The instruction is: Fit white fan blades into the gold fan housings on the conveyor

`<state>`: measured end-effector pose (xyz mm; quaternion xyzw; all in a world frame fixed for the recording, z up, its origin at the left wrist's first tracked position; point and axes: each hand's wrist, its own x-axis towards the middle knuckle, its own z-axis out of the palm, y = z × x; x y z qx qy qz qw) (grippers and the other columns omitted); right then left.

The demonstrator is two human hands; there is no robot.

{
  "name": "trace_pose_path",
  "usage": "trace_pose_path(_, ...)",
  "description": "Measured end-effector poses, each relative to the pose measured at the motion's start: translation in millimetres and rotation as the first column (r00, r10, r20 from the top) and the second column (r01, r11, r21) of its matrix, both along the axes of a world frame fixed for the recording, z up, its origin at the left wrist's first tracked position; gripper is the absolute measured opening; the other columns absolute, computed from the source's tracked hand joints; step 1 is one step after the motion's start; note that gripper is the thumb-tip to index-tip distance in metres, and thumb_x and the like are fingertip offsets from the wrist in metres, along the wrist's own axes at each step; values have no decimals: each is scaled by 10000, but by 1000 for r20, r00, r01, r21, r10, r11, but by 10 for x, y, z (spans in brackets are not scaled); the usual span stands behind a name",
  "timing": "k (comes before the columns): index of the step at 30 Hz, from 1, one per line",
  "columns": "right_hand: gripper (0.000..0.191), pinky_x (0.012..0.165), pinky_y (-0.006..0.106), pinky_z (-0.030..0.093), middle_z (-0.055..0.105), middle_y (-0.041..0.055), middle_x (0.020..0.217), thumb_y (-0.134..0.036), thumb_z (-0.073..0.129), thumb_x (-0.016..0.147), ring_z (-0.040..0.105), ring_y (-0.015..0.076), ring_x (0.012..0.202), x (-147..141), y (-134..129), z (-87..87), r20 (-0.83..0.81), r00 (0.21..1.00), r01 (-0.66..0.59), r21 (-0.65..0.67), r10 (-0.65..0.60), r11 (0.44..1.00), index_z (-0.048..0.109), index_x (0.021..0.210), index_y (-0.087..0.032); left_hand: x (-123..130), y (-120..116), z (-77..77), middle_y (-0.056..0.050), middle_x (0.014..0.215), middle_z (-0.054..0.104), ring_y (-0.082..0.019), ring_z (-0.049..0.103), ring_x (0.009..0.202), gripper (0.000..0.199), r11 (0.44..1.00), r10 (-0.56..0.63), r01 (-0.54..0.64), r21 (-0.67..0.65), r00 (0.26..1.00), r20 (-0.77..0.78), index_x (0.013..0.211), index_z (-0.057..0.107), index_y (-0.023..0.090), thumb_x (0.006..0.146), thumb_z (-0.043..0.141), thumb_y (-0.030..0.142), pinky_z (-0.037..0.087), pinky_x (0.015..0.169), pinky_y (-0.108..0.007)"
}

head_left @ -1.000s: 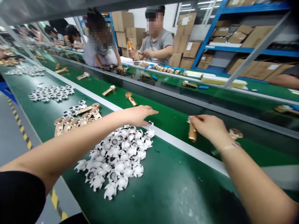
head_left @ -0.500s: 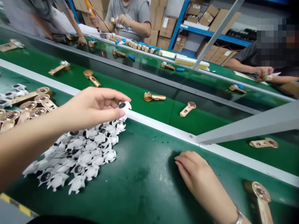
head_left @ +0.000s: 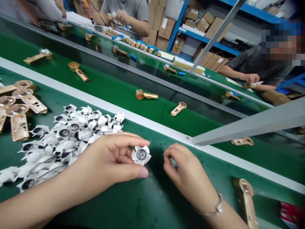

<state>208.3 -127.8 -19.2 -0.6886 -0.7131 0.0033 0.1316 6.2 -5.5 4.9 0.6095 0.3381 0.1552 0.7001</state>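
My left hand [head_left: 111,160] grips a small white fan blade [head_left: 141,155] between thumb and fingers, its round hub facing up toward me. Just to the right, my right hand [head_left: 187,171] is closed, thumb and fingertips pinched together over the green tabletop. Whatever those fingers hold, if anything, is hidden. Behind and left of my left hand spreads a heap of white fan blades [head_left: 65,133], some showing dark hubs. A gold handheld fan body [head_left: 247,203] lies right of my right wrist.
Several gold fan housings [head_left: 20,109] lie at the left. Beyond a white rail [head_left: 152,125], a green conveyor belt [head_left: 102,84] carries spaced-out gold fan bodies. A slanted metal post [head_left: 245,122] rises at the right. A red packet [head_left: 292,213] lies lower right. Co-workers sit across the line.
My left hand has brought the fan blade down and toward my right hand, hub now turned up. My right hand's fingers have curled into a pinch. The view has shifted.
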Motion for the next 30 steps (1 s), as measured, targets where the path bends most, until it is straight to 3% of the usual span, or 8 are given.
trace_pose_path(1,111,658,237,469,584,17,820,-113,538,901,552,129,741,-49,41,95,-172,985,-5,8,7,1000,574,829,-189,1,0,-8,-27,1075,659,-42,580,610,402,1000,-9,10,-28,1000,15,1039,766,263,652,874,240,541,558,-146)
trace_pose_path(3,100,675,198,483,593,-4,879,-153,520,943,573,98,769,-153,121,256,-484,874,-40,28,48,999,574,893,-220,-13,2,-29,-15,968,667,-75,639,651,420,999,-16,19,-50,998,58,1016,770,229,615,897,225,558,585,-153)
trace_pose_path(5,97,675,184,491,598,-14,904,-170,531,948,588,86,780,-232,193,330,-599,793,-99,52,110,994,584,910,-240,-36,6,-62,-5,918,677,-96,670,688,446,999,-15,17,-29,996,88,1015,766,220,593,910,225,570,616,-157)
trace_pose_path(12,109,709,172,501,603,26,953,-116,581,898,609,90,827,-273,247,133,-457,862,-171,145,219,975,590,961,-204,-64,23,-182,22,795,654,-111,692,669,428,996,20,-30,78,991,134,918,764,175,535,936,257,592,621,-161)
trace_pose_path(19,124,707,171,507,613,26,943,-110,575,895,625,89,800,-293,235,83,-405,891,-145,177,207,973,591,964,-213,-44,-4,-218,9,826,647,-110,704,682,397,978,26,-58,200,987,158,915,753,146,565,923,222,604,634,-152)
trace_pose_path(25,137,685,191,541,648,40,977,-112,587,885,659,113,802,-284,163,62,-426,884,-134,166,193,977,629,963,-216,-31,-5,-249,3,807,645,-114,703,656,370,982,45,-81,173,978,202,908,756,135,583,914,214,601,597,-159)
trace_pose_path(28,236,810,259,579,676,63,1110,-140,587,878,694,179,938,-321,65,65,-377,911,-86,219,166,972,677,1079,-224,-27,15,-241,-27,815,671,-121,699,650,335,975,68,-113,193,972,225,912,769,124,620,898,224,589,594,-172)
trace_pose_path(30,288,918,321,566,698,53,1131,-153,566,877,695,215,1010,-308,84,87,-302,928,-130,284,218,950,687,1126,-233,-36,28,-216,-38,831,691,-110,688,652,315,968,94,-148,202,962,255,916,778,132,630,892,198,567,592,-163)
